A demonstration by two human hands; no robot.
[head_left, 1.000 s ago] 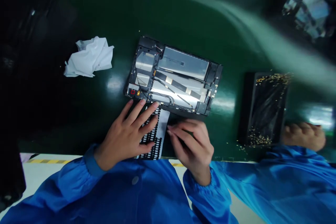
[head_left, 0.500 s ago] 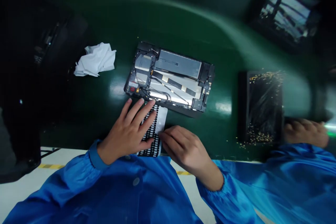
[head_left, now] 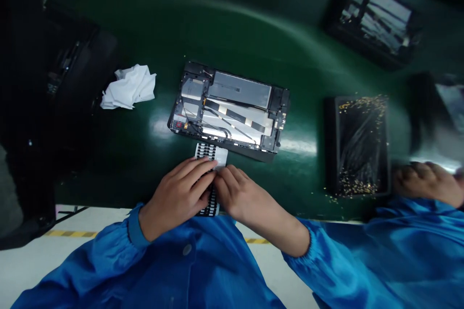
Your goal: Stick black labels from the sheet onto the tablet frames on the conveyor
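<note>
A white sheet [head_left: 222, 155] with rows of small black stickers lies at the table's front edge, partly covered by my hands. My left hand [head_left: 181, 194] rests over it, its fingers drawn together and bent around the sheet's middle. Against those fingertips, my right hand [head_left: 237, 190] is closed in a pinch at the sheet's right side; what sits between its fingers is hidden. Just beyond the sheet, an opened tablet-like device [head_left: 232, 111] lies with its inside up, showing grey battery panels, black cables and silver plates. Neither hand touches the device.
Crumpled white tissue [head_left: 129, 87] lies to the left. On the right is a black tray [head_left: 362, 145] with small gold-coloured bits, probably screws. Another opened device [head_left: 377, 19] sits at the back right. A co-worker's hand [head_left: 427, 181] is at the far right.
My left hand's spread fingers have pulled back from the device's edge and drawn together. My right hand has moved slightly up and left to meet them. The view has shifted a little.
</note>
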